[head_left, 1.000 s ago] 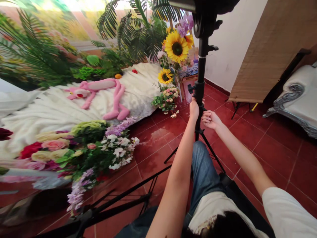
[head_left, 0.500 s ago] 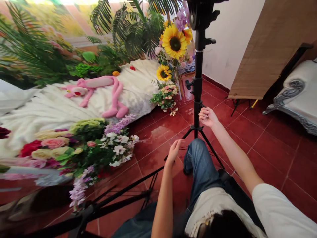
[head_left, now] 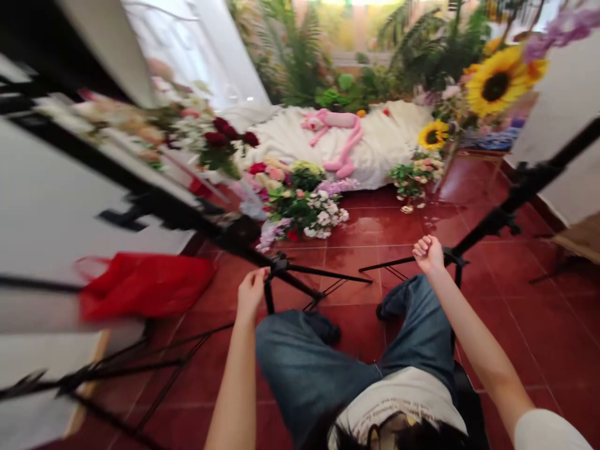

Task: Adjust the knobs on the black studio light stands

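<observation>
Stands [head_left: 210, 231] [head_left: 492, 219] stood up left and right by my bent left hand [head_left: 250, 292] and curled right hand [head_left: 430, 255], but I couldn't tell their grip or what was left.

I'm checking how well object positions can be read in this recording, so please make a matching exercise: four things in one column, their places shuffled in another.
Things:
1. Long-limbed pink plush toy
2. Soft bright-red bag
3. Large yellow sunflower with a dark centre
4. Person's bare left hand

Places:
A. In the upper right of the picture
B. Beside the leg joint of the left-hand black tripod stand
C. Lying on the draped white cloth
D. At the left of the picture

Right pairs: 1-C, 2-D, 3-A, 4-B
</observation>
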`<state>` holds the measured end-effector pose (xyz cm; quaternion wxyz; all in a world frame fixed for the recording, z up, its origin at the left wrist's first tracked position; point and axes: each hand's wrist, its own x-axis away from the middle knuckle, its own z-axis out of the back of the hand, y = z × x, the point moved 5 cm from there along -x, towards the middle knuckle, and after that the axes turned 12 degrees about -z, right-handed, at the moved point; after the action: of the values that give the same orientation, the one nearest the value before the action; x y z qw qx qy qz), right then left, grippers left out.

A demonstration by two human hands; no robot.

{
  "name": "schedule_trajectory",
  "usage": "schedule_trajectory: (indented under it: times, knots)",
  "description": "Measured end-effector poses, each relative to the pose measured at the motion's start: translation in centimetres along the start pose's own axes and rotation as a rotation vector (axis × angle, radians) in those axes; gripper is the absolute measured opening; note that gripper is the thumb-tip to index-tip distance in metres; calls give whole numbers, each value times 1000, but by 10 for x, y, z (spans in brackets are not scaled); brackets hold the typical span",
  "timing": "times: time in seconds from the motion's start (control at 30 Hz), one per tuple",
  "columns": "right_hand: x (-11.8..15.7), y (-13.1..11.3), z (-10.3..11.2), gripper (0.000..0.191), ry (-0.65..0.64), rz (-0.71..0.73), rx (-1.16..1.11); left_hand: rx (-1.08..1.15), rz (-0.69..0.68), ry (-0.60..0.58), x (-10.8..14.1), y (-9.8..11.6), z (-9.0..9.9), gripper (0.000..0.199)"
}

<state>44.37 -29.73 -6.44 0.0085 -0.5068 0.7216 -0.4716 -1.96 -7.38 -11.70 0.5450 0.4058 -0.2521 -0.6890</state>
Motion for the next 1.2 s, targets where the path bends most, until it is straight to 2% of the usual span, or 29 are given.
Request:
schedule_trajectory:
  times: [0.03, 0.1, 0.13, 0.2, 0.33, 0.43, 0.57, 0.7, 0.9, 0.97, 1.03, 1.2]
  knots:
    - [-3, 18, -17, 40, -32, -50, 29, 14, 35, 113, -6, 4, 17, 43]
    - [-7, 52, -52, 38, -91, -145, 79, 50, 19, 366, -18, 22, 47, 37]
    - [-6, 68, -69, 37, -125, -184, 108, 83, -14, 445, -25, 33, 57, 36]
    - [-4, 96, -105, 36, -201, -239, 187, 156, -103, 524, -42, 58, 68, 38]
    - [4, 133, -167, 40, -360, -271, 419, 305, -206, 408, -79, 91, 57, 44]
    - [7, 145, -204, 38, -446, -279, 605, 351, -256, 446, -93, 98, 47, 53]
    - [9, 152, -249, 26, -554, -231, 764, 275, -265, 583, -90, 97, 41, 61]
    - [9, 162, -298, 15, -594, -211, 756, 170, -211, 679, -86, 94, 41, 55]
    - [-7, 179, -380, 22, -554, -178, 767, 133, -221, 657, -89, 91, 43, 46]
    - [-15, 184, -396, 24, -556, -162, 767, 143, -212, 653, -88, 92, 44, 43]
    - [-20, 187, -404, 21, -584, -162, 743, 164, -194, 657, -86, 93, 45, 41]
    - [-25, 197, -399, 3, -684, -208, 578, 199, -168, 661, -82, 98, 44, 36]
